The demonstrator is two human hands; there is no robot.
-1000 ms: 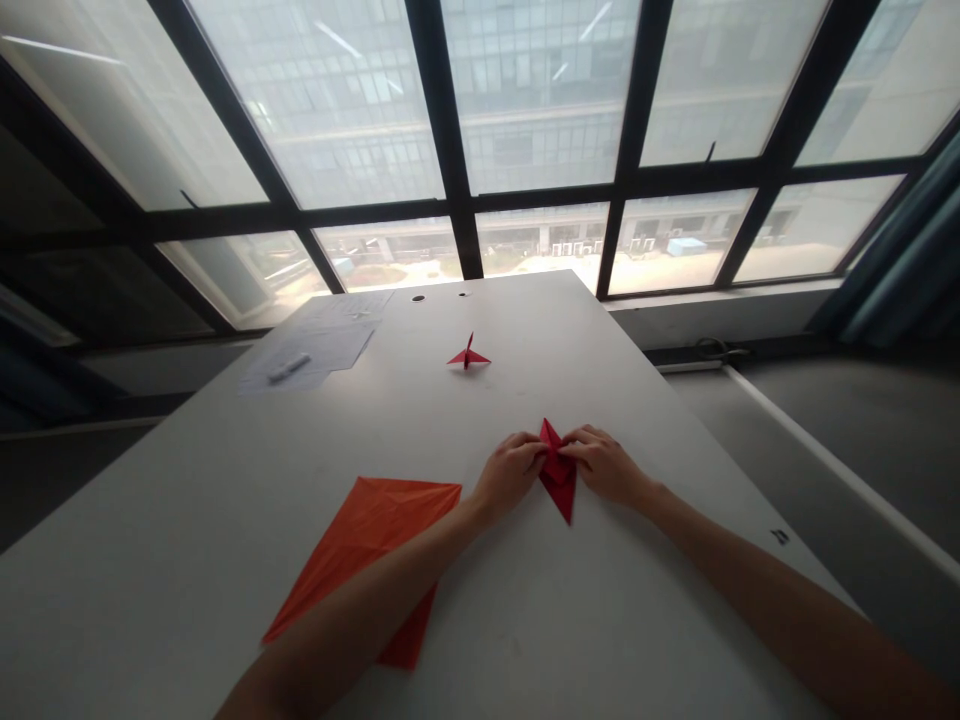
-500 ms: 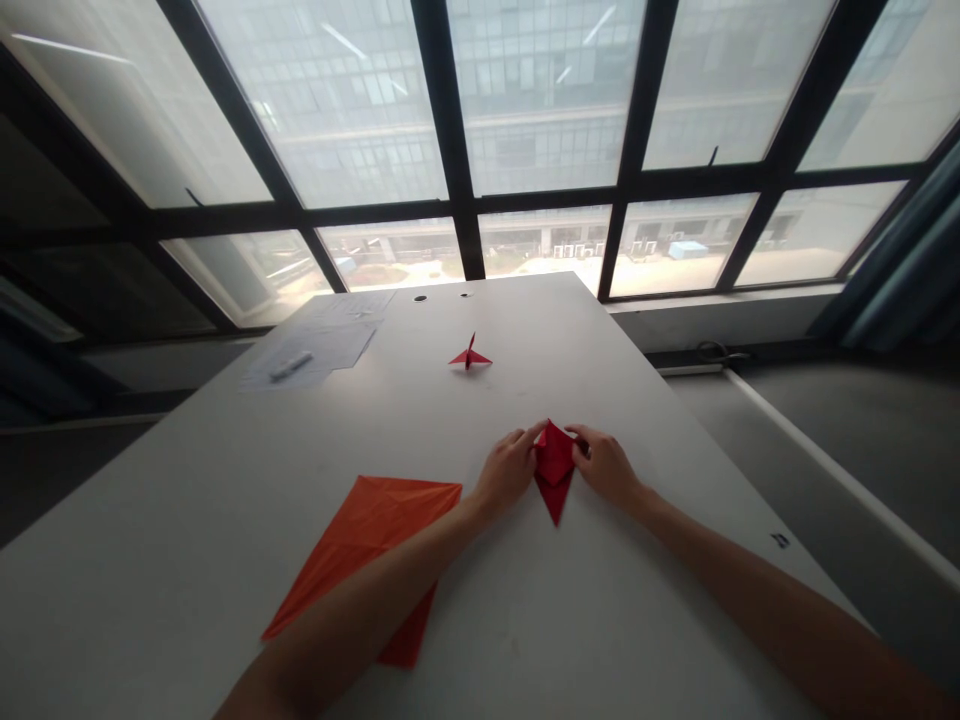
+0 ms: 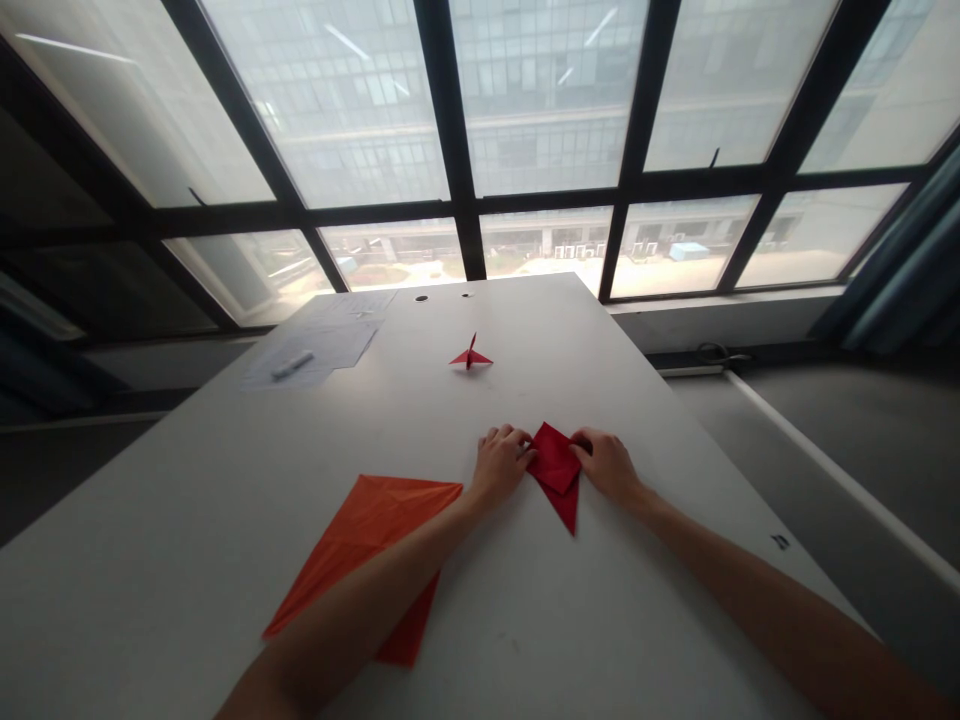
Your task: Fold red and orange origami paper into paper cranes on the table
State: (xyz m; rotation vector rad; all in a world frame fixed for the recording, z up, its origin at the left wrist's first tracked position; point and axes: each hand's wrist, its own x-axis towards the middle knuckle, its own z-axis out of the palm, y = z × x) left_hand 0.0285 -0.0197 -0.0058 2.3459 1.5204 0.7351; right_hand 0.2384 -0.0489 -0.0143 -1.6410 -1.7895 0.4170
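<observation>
A partly folded piece of red origami paper (image 3: 555, 460) lies on the white table (image 3: 510, 600), a square flap on top and a long point below it, angled toward me. At its left corner, my left hand (image 3: 502, 462) has its thumb and fingers pinched on the edge. My right hand (image 3: 606, 464) grips the opposite corner between thumb and forefinger. Under my left forearm lie sheets of orange paper (image 3: 360, 530), with a darker red-orange part showing on the near side. Farther back stands a finished-looking red paper crane (image 3: 470, 357).
Printed white sheets (image 3: 337, 345) lie at the far left of the table with a white marker-like stick (image 3: 292, 364) on them. A small dark mark (image 3: 780, 541) shows near the right edge. Large framed windows (image 3: 547, 240) stand beyond the table.
The red paper has turned so its lower point swings to the right, and its top flap looks flatter and wider. My left hand has shifted slightly left, off the top corner.
</observation>
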